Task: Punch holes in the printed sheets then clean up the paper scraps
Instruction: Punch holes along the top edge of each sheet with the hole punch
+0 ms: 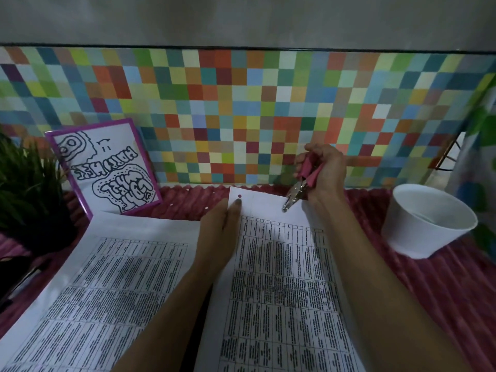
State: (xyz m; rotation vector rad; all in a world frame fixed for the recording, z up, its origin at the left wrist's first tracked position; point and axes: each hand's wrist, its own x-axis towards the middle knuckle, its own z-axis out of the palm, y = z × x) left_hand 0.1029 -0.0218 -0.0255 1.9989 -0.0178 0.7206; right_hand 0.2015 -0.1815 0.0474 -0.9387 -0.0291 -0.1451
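Printed sheet [281, 277]: we are seeing dense tables and one hole near its top corner, over the pink surface [402, 291].
Punch [300, 183]: nose is touching the sheet's top edge.
Right hand [326, 173]: grip is clenching the pink handles.
Left hand [222, 226]: grip is pinching the sheet's corner.

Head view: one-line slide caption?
Right hand grips a pink-handled metal hole punch over a printed white sheet; left hand pinches its edge beside one punched hole.

Bare forearms; bare left hand [218, 224], right hand [325, 171]; left thumbnail [238, 201] dark.
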